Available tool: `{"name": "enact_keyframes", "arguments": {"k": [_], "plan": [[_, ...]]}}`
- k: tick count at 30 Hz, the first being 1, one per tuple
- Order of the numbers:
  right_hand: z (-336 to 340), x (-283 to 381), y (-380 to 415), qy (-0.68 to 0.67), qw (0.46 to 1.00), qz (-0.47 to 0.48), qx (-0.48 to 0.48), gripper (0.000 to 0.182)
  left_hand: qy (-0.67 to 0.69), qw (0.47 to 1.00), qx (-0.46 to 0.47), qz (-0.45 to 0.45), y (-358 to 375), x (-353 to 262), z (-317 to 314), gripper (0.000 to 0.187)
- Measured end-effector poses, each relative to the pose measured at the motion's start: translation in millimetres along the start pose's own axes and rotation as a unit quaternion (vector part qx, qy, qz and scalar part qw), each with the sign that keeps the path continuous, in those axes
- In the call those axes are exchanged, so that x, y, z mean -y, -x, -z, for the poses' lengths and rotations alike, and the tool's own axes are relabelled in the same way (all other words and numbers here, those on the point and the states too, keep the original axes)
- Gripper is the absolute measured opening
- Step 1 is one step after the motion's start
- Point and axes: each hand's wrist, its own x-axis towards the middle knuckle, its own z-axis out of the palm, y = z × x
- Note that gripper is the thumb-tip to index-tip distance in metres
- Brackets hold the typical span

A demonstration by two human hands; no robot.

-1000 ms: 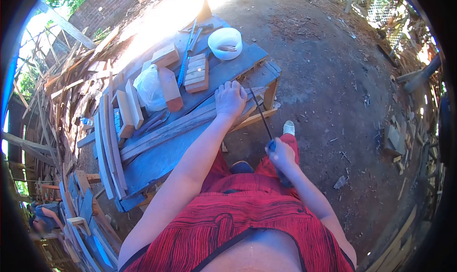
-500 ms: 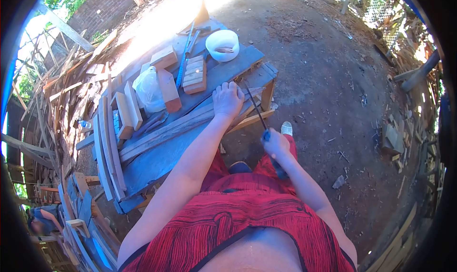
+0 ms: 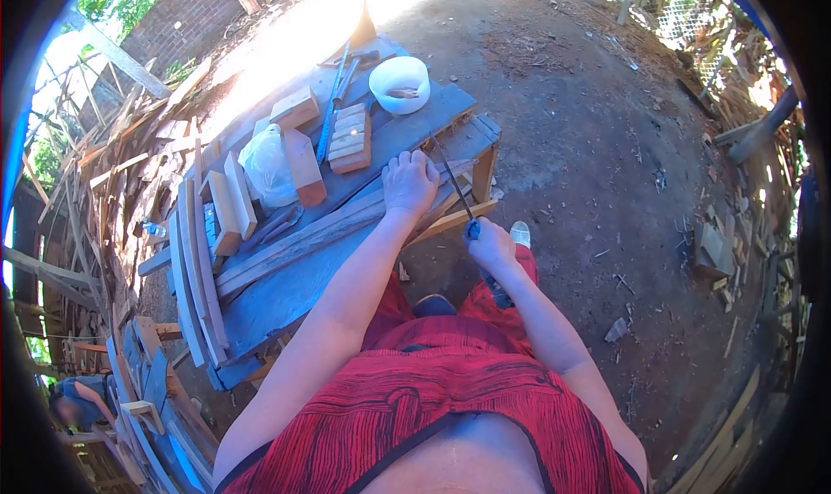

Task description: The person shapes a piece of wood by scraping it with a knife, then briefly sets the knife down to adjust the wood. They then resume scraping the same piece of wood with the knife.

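My right hand (image 3: 492,248) is closed around the dark blue handle of a handsaw (image 3: 457,185). The saw's narrow blade points up and away, crossing a long wooden strip (image 3: 325,232) near its right end. Over that strip my left hand (image 3: 410,183) is curled, holding it down on the blue workbench (image 3: 271,291) just left of the blade. The fingers' undersides are hidden, and I cannot make out how deep the blade sits in the wood.
On the bench lie a white bowl (image 3: 400,86), a grooved wood block (image 3: 351,138), a hammer (image 3: 357,60), a plastic bag (image 3: 267,165) and several wood blocks. Long curved boards (image 3: 192,269) rest at the left end. Another person (image 3: 82,400) bends over at lower left.
My right hand and the saw have moved up and slightly left, pushing the blade farther across the strip. My left hand stays on the wood.
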Motion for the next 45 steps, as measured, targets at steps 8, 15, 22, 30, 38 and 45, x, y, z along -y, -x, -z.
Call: {"name": "enact_keyframes", "arguments": {"k": [8,15,22,30,38,45], "plan": [[0.5,-33.4,68.1,-0.028,0.998,-0.028,0.045,0.036,0.001,1.0,-0.004,0.001,-0.3,3.9,-0.7,0.017],[4.8,-13.5,49.0,-0.011,0.999,-0.008,0.052,0.034,-0.005,1.0,0.003,0.003,0.7,1.1,-1.9,0.018],[-3.2,-2.2,18.8,-0.038,0.999,0.002,0.01,0.033,-0.005,1.0,0.01,0.001,0.3,2.0,-2.1,0.018],[-6.3,-7.8,24.7,-0.035,0.999,-0.021,0.029,0.036,-0.006,1.0,-0.003,-0.002,-1.3,1.9,-0.4,0.016],[-9.7,-9.5,25.7,-0.04,0.999,0.003,0.006,0.032,0.0,1.0,0.009,0.007,0.5,2.0,0.9,0.018],[7.4,-31.9,66.8,-0.035,0.998,0.016,0.04,0.034,0.016,1.0,0.003,0.001,-0.8,4.3,-0.7,0.02]]}}
